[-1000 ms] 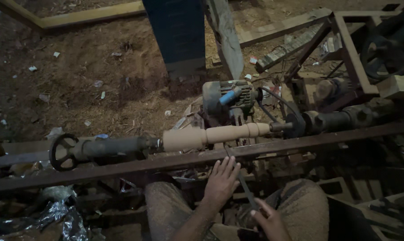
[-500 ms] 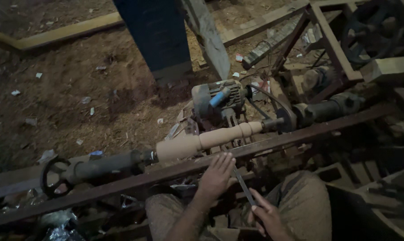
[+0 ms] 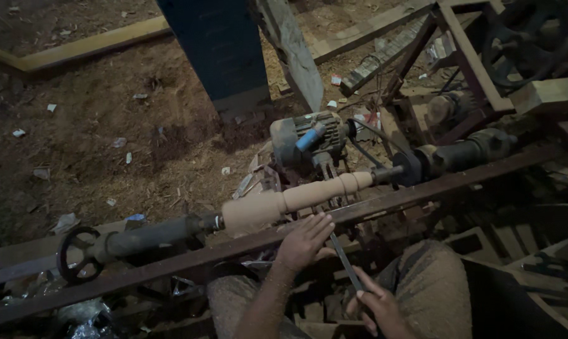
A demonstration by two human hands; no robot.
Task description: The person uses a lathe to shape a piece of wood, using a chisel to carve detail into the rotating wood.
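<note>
my left hand (image 3: pixel 304 239) lies flat, fingers spread, on the rusty rail (image 3: pixel 434 186) just below the pale wooden spindle (image 3: pixel 296 198), gripping nothing. my right hand (image 3: pixel 375 306) is closed around the handle end of a long thin chisel (image 3: pixel 345 260), whose blade runs up under my left palm toward the spindle. the spindle sits level between the dark tailstock shaft (image 3: pixel 147 233) with its small wheel (image 3: pixel 76 253) on the left and the drive end (image 3: pixel 450 154) on the right. a grey motor (image 3: pixel 306 139) stands just behind it, on a floor covered in sawdust (image 3: pixel 102 125).
</note>
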